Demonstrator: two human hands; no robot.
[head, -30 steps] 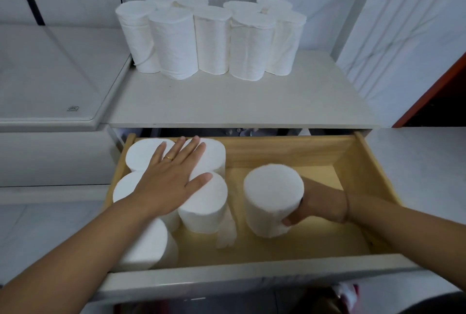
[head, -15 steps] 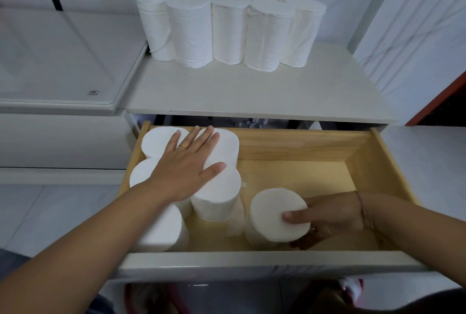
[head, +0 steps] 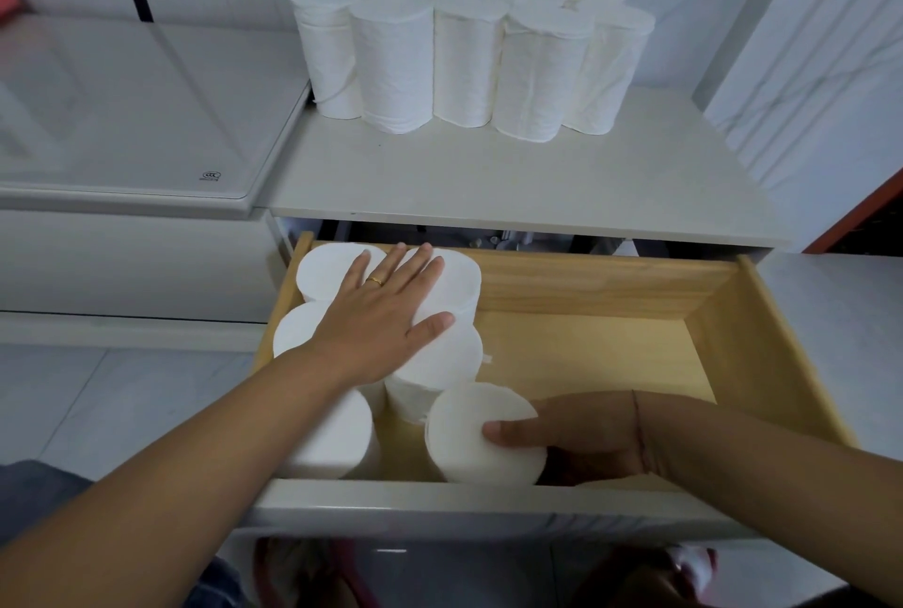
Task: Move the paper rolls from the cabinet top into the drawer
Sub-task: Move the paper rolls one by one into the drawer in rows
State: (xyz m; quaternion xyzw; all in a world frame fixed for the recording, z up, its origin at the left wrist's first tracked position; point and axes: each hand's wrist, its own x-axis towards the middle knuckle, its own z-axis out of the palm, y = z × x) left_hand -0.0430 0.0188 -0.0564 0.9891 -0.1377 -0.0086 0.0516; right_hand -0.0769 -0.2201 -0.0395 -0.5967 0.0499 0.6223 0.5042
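Several white paper rolls [head: 469,55] stand upright in a cluster at the back of the white cabinet top [head: 513,182]. Below it a wooden drawer [head: 601,294] is pulled open. Several rolls [head: 454,285] stand packed in its left part. My left hand [head: 386,319] lies flat on their tops with straight fingers. My right hand [head: 576,436] grips one roll [head: 476,431] by its side, thumb on its top, at the drawer's front, next to the packed rolls.
A white glass-topped unit [head: 127,119] adjoins the cabinet on the left. A white wall [head: 806,70] closes in on the right. The drawer's right half shows bare wood bottom [head: 611,353]. The white drawer front [head: 464,505] is nearest me.
My right hand has slid its roll leftward and nearer the drawer front, up against the packed rolls. My left hand has stayed flat on the rolls.
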